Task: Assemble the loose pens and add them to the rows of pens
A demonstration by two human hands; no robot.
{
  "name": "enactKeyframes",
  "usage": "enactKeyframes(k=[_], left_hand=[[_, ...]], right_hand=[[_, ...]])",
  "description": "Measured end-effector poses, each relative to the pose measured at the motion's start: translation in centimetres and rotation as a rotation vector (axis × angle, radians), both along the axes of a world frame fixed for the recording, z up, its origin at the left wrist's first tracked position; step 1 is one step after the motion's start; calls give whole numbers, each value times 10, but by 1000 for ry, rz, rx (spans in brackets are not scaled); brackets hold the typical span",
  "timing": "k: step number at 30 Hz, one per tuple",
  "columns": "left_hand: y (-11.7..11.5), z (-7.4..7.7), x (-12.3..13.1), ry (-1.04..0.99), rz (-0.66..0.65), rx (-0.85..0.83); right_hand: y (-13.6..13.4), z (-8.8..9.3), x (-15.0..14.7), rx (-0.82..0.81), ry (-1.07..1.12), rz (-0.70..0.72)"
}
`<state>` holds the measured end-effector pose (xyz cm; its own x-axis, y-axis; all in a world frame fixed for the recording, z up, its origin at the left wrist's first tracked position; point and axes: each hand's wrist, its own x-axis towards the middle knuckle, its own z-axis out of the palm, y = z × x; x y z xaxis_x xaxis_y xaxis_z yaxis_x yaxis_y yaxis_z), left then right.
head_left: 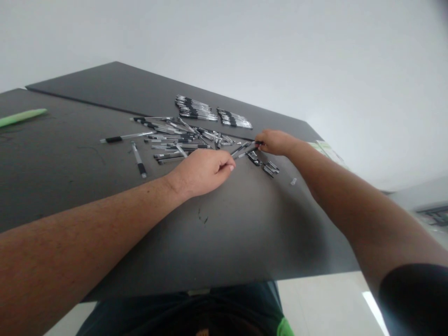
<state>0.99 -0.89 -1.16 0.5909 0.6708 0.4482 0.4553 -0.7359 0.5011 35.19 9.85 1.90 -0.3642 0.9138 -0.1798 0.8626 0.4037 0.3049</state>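
My left hand [203, 171] is closed, its thumb and fingers pressed together at one end of a slim clear pen [245, 152]. The pen slants up to my right hand [275, 142], which pinches its dark far end. Beyond and left of my left hand spreads a loose pile of clear pens [171, 140] with black grips, lying at mixed angles. Below my right hand are small dark pen caps [270, 169]. My fingers hide part of the pen's ends.
Two neat rows of pens, a larger row [196, 108] and a smaller row [234, 118], lie toward the table's far edge. A single pen [139, 160] lies apart at left. A green object [23, 117] is at far left, and a small clear scrap [293, 181] at right.
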Motion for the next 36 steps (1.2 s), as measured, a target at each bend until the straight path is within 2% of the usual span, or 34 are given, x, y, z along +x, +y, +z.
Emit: enactKeyframes(k=[9, 20, 27, 36], left_hand=[[1, -1, 0, 6, 5, -9], [1, 0, 0, 10, 7, 9], [2, -2, 0, -8, -2, 4], [2, -2, 1, -12, -10, 7]], right_hand=[[12, 0, 4, -64, -29, -19], [9, -2, 8, -8, -23, 43], [19, -6, 9, -86, -24, 0], [22, -7, 13, -93, -4, -15]])
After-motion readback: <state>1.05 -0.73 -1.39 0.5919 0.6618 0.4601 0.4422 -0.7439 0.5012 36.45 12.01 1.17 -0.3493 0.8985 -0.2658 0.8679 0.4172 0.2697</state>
